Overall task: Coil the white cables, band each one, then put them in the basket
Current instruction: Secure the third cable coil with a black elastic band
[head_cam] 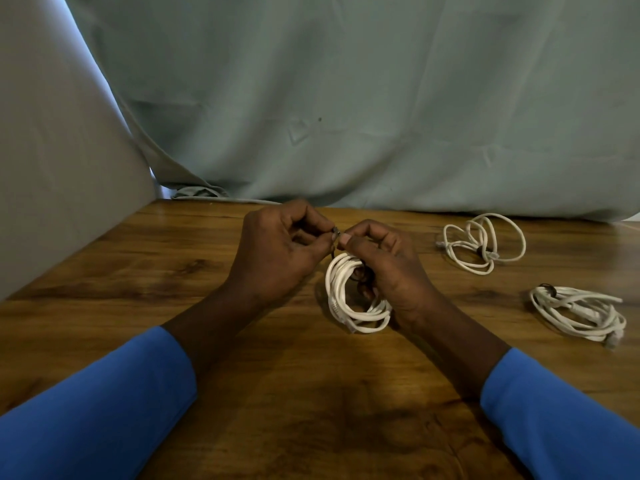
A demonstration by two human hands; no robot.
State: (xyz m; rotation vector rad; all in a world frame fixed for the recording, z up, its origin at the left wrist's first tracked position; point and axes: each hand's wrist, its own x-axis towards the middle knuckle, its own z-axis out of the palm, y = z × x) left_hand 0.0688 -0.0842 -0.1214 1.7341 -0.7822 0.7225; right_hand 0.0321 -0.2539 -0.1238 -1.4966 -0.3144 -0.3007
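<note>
Pinching a thin dark band [335,232] between thumb and forefinger, your left hand [277,251] meets your right hand [391,275], whose fingertips nip the same band while its lower fingers curl through the coiled white cable [341,299] over the middle of the wooden table [166,271]. Well to your right lie a far coil [481,242] and a near coil [578,313], each wearing a dark band.

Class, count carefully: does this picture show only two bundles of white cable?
No, three show: the coiled white cable in the right hand, a looser white bundle farther right and a flatter white bundle nearer.
</note>
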